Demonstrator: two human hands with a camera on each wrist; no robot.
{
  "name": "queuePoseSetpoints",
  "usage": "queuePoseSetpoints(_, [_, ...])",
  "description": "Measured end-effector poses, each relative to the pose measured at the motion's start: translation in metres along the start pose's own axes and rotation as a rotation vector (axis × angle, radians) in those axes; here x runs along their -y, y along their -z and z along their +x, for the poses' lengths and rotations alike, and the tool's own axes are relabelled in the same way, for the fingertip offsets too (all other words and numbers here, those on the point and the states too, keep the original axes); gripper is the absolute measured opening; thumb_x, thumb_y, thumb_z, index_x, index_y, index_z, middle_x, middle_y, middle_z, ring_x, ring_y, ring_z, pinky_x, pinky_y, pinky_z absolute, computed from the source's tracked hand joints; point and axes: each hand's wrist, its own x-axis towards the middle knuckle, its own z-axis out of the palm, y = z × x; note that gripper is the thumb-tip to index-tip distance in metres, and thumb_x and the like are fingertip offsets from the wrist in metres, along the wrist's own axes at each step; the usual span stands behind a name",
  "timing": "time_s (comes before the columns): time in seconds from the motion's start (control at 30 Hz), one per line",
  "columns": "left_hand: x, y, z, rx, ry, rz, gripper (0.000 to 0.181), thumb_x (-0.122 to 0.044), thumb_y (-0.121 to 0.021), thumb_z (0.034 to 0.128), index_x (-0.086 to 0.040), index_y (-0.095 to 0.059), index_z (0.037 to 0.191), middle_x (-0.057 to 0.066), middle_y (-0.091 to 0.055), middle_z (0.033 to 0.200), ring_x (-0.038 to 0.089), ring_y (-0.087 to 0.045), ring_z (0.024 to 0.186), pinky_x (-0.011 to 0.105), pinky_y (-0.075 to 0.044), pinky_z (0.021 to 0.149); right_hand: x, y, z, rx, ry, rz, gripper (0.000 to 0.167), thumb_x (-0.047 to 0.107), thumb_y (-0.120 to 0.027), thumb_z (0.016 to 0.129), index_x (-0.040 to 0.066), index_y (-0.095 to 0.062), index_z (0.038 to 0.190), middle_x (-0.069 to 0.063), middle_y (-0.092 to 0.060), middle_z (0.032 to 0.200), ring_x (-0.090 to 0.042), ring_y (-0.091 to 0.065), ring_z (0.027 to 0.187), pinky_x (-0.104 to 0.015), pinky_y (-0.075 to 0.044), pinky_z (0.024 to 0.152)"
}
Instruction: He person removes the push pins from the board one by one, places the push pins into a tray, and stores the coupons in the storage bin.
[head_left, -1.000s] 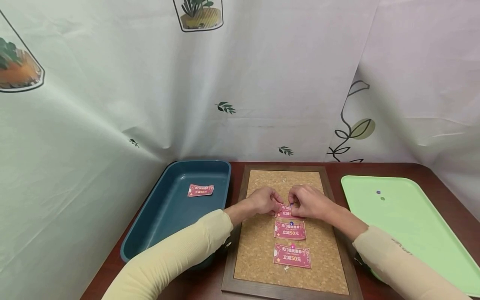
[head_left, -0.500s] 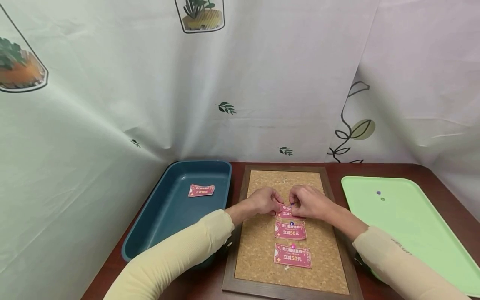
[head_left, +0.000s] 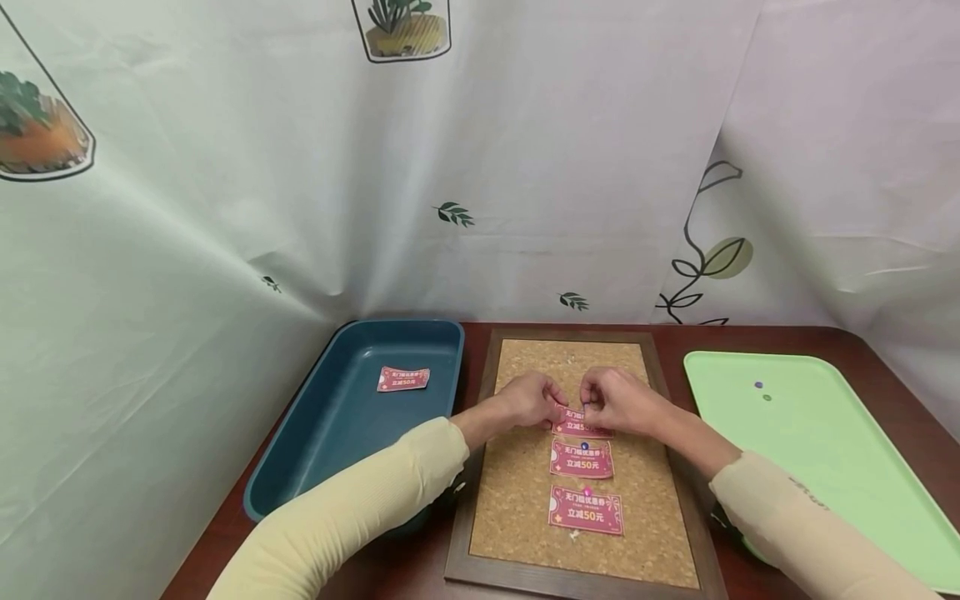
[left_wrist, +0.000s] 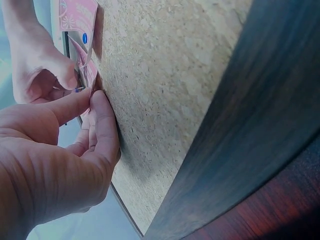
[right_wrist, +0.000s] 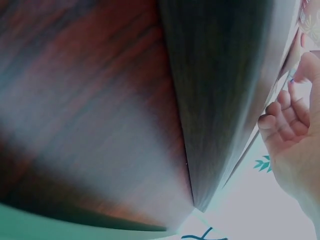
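Observation:
On the framed cork board [head_left: 513,508], three pink paper coupons lie in a column. My left hand [head_left: 527,400] pinches the left edge of the farthest coupon [head_left: 573,427] between thumb and index finger; in the left wrist view that edge bends off the cork. My right hand [head_left: 622,402] pinches a small blue push pin [left_wrist: 78,89] at the same coupon, its tip hidden by the fingers. A blue pin [head_left: 585,446] stands in the middle coupon [head_left: 582,465], and a pink pin [head_left: 587,492] in the nearest coupon [head_left: 585,515].
Left of the board stands a deep blue tray [head_left: 337,433] with one pink coupon [head_left: 403,379] inside. To the right, a light green tray [head_left: 817,450] holds a purple pin [head_left: 759,385] and a greenish pin [head_left: 767,397]. Clear pins [head_left: 572,360] show in the cork.
My right hand has shifted very slightly up and to the right at the farthest coupon. My left hand keeps its pinch in nearly the same place.

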Motion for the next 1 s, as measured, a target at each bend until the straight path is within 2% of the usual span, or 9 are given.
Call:
queuePoseSetpoints(0.17, [-0.001, 0.000, -0.002, 0.002, -0.005, 0.017, 0.008, 0.001, -0.080, 0.0928, -0.002, -0.074, 0.098, 0.004, -0.066, 0.079, 0.013, -0.063, 0.068, 0.025, -0.056, 0.064, -0.002, 0.010, -0.006, -0.012, -0.050, 0.064, 0.014, 0.004, -0.078, 0.082, 0.011, -0.066, 0.087, 0.004, -0.058, 0.077, -0.011, -0.054, 0.070, -0.026, -0.045, 0.060])
queuePoseSetpoints(0.4, [-0.002, 0.007, -0.002, 0.023, -0.015, -0.018, 0.004, -0.002, -0.078, 0.0954, -0.002, -0.074, 0.093, 0.005, -0.068, 0.082, 0.015, -0.064, 0.072, 0.028, -0.058, 0.068, -0.003, 0.028, -0.013, -0.151, -0.025, 0.073, 0.014, 0.002, -0.076, 0.080, 0.011, -0.068, 0.088, 0.005, -0.063, 0.078, -0.013, -0.057, 0.072, -0.028, -0.047, 0.063])
queuePoseSetpoints(0.5, [-0.004, 0.016, -0.003, 0.022, -0.037, 0.025, 0.006, -0.007, -0.077, 0.0978, -0.006, -0.074, 0.093, 0.004, -0.068, 0.084, 0.015, -0.065, 0.074, 0.028, -0.057, 0.067, -0.005, 0.036, -0.018, -0.179, -0.025, 0.071, 0.014, 0.001, -0.075, 0.080, 0.010, -0.068, 0.088, 0.004, -0.062, 0.077, -0.014, -0.058, 0.073, -0.028, -0.047, 0.063])
queuePoseSetpoints(0.63, [-0.016, 0.042, -0.009, -0.016, -0.118, 0.093, 0.005, -0.012, -0.076, 0.0997, -0.009, -0.076, 0.096, 0.003, -0.072, 0.086, 0.024, -0.073, 0.081, 0.032, -0.058, 0.069, -0.011, 0.046, -0.027, -0.200, -0.034, 0.052, 0.016, 0.001, -0.076, 0.079, 0.010, -0.067, 0.088, 0.003, -0.060, 0.076, -0.013, -0.055, 0.070, -0.027, -0.046, 0.061])
queuePoseSetpoints(0.8, [-0.030, 0.090, -0.025, -0.068, -0.195, 0.102, 0.008, -0.016, -0.073, 0.1030, -0.009, -0.077, 0.105, 0.005, -0.074, 0.091, 0.030, -0.075, 0.089, 0.038, -0.061, 0.076, -0.022, 0.064, -0.044, -0.239, -0.055, 0.042, 0.018, -0.002, -0.075, 0.079, 0.009, -0.066, 0.091, 0.002, -0.055, 0.073, -0.012, -0.050, 0.066, -0.026, -0.042, 0.058])
queuePoseSetpoints(0.9, [-0.029, 0.122, -0.037, -0.111, -0.202, 0.098, 0.012, -0.018, -0.070, 0.1051, -0.009, -0.076, 0.110, 0.007, -0.072, 0.093, 0.031, -0.072, 0.091, 0.037, -0.060, 0.077, -0.030, 0.074, -0.059, -0.272, -0.077, 0.036, 0.017, -0.002, -0.074, 0.080, 0.009, -0.066, 0.091, 0.002, -0.056, 0.074, -0.011, -0.051, 0.066, -0.027, -0.042, 0.057])
queuePoseSetpoints(1.0, [-0.018, 0.150, -0.048, -0.163, -0.175, 0.090, 0.015, -0.019, -0.070, 0.1054, -0.007, -0.076, 0.113, 0.010, -0.071, 0.096, 0.031, -0.071, 0.091, 0.035, -0.059, 0.078, -0.041, 0.083, -0.078, -0.309, -0.109, 0.032, 0.017, -0.001, -0.075, 0.082, 0.010, -0.066, 0.091, 0.001, -0.059, 0.077, -0.010, -0.053, 0.066, -0.026, -0.043, 0.055])
